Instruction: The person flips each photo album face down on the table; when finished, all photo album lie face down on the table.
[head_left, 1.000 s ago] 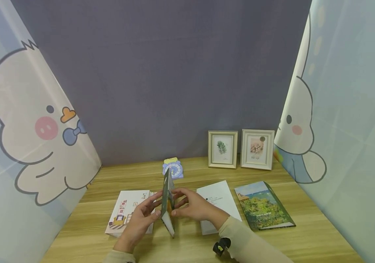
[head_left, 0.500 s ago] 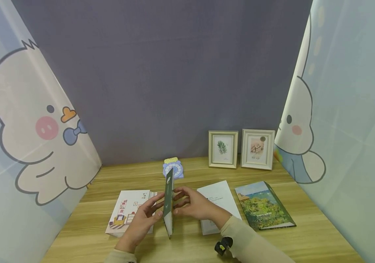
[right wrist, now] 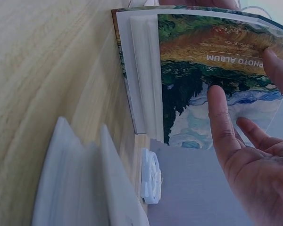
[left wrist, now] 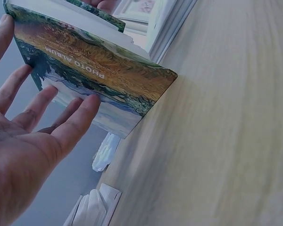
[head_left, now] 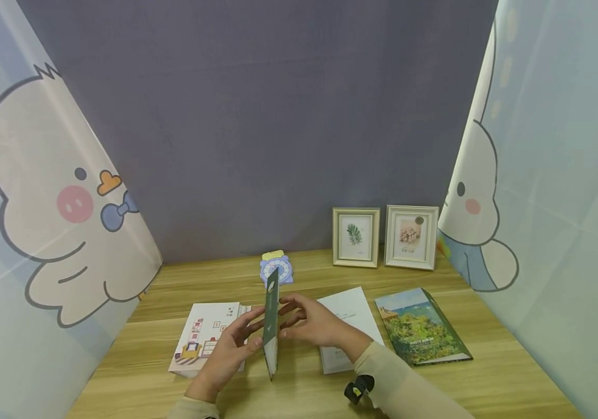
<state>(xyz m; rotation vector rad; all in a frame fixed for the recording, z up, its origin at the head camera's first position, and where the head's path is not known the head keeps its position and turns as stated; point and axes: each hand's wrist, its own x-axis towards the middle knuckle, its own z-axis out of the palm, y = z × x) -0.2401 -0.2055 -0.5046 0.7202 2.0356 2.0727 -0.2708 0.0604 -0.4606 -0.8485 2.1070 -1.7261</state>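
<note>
The album is upright between the two hands at the middle of the worktop. The left hand has its fingers spread, tips against one cover; the right hand has spread fingers resting on the other. A book with a room drawing lies beside the left hand; a white book, partly behind the right wrist, lies left of a second album

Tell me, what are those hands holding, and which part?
A photo album, held upright by its covers: the left hand is against one, the right hand against the opposite one.
</note>
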